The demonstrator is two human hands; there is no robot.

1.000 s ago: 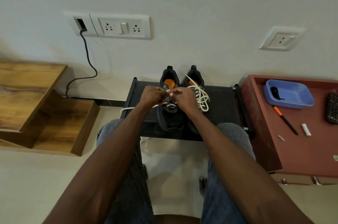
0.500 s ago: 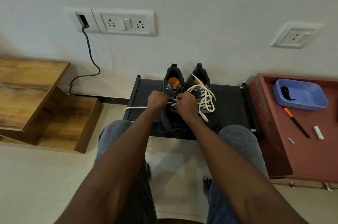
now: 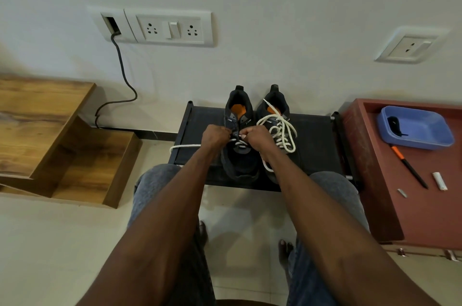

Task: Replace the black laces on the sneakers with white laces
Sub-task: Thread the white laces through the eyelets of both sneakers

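Two dark sneakers with orange insoles stand side by side on a low black rack (image 3: 317, 148), toes toward me. The right sneaker (image 3: 281, 115) is fully threaded with a white lace (image 3: 285, 135). Over the left sneaker (image 3: 240, 163) both hands work at the eyelets. My left hand (image 3: 216, 137) has its fingers curled on the white lace (image 3: 185, 147), whose free end trails left off the rack. My right hand (image 3: 256, 138) pinches the lace's other end at the shoe's middle. Two white crossings show below the fingers.
A red-brown cabinet (image 3: 410, 205) at the right carries a blue tray (image 3: 417, 130) with a black lace inside, an orange-and-black pen (image 3: 408, 167) and a small white tube (image 3: 440, 180). Wooden steps (image 3: 50, 140) stand at the left. Wall sockets and a cable are behind.
The view has shifted slightly, so the shoes sit lower in the frame. Both hands stay at the left sneaker's eyelets, with the lace end still trailing left.
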